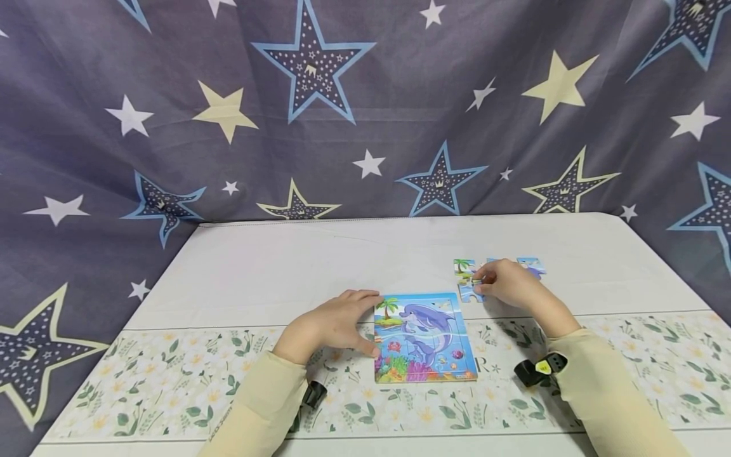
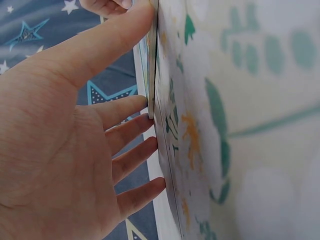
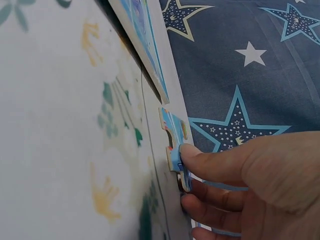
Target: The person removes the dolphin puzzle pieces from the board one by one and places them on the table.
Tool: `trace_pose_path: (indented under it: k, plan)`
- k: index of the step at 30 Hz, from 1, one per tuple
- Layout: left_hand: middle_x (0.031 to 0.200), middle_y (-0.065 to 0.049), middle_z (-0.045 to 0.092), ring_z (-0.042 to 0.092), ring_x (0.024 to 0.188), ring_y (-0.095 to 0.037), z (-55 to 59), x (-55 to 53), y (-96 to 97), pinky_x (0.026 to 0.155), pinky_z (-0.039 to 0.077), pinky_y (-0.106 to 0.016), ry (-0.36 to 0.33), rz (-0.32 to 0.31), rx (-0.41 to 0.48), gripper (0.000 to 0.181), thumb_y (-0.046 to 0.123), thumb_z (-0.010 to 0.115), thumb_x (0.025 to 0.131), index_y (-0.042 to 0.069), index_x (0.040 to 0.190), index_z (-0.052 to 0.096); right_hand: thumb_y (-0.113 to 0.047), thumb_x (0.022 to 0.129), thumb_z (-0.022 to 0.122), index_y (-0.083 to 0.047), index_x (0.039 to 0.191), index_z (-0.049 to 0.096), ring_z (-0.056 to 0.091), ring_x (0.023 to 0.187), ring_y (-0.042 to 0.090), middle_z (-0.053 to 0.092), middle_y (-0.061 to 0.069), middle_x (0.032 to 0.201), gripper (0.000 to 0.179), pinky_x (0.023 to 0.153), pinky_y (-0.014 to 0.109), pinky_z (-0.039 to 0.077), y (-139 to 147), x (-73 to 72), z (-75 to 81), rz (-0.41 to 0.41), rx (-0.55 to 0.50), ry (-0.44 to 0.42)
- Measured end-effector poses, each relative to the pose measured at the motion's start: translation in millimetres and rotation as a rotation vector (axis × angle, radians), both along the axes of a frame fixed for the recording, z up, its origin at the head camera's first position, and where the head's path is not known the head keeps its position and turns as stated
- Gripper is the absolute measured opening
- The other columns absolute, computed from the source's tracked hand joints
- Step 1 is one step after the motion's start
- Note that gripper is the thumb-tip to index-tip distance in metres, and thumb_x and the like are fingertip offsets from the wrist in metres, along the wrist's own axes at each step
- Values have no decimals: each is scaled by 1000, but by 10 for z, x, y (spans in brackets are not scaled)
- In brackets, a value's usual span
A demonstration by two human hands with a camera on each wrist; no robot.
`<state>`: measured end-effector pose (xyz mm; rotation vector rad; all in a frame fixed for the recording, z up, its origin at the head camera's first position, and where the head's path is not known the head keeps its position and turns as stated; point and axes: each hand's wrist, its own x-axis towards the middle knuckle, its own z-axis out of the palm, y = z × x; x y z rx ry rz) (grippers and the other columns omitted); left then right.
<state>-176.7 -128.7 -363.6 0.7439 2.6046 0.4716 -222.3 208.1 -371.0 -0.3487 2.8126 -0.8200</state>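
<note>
A square dolphin puzzle board (image 1: 424,339) lies flat on the table, its picture showing dolphins, coral and a palm tree. Along its left side rests my left hand (image 1: 342,320), fingers spread and nearly straight; in the left wrist view the thumb and index finger touch the edge of the board (image 2: 151,75). Beyond the board's upper right corner, my right hand (image 1: 511,285) pinches a puzzle piece (image 3: 185,180) between thumb and fingers. Close to it are a palm-tree puzzle piece (image 1: 464,265) and a blue puzzle piece (image 3: 171,122). The hand partly hides this group.
Another puzzle piece (image 1: 531,262) lies to the right of the right hand. A floral strip (image 1: 200,381) crosses the white table (image 1: 285,266). A dark star-patterned curtain (image 1: 365,127) hangs behind it. Each wrist wears a small black camera (image 1: 533,373).
</note>
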Motion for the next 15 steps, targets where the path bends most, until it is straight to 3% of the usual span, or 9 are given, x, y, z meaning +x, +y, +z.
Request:
trace_pose_path:
  k: [15]
  plan:
    - [161, -1, 26, 22, 148, -26, 2, -3, 7, 118, 23, -50, 4, 3, -6, 97, 47, 81, 79, 15, 156, 32, -16, 96, 66, -1, 109, 72, 59, 78, 21, 66, 9, 93, 21, 63, 35, 49, -99, 46, 93, -10, -28, 71]
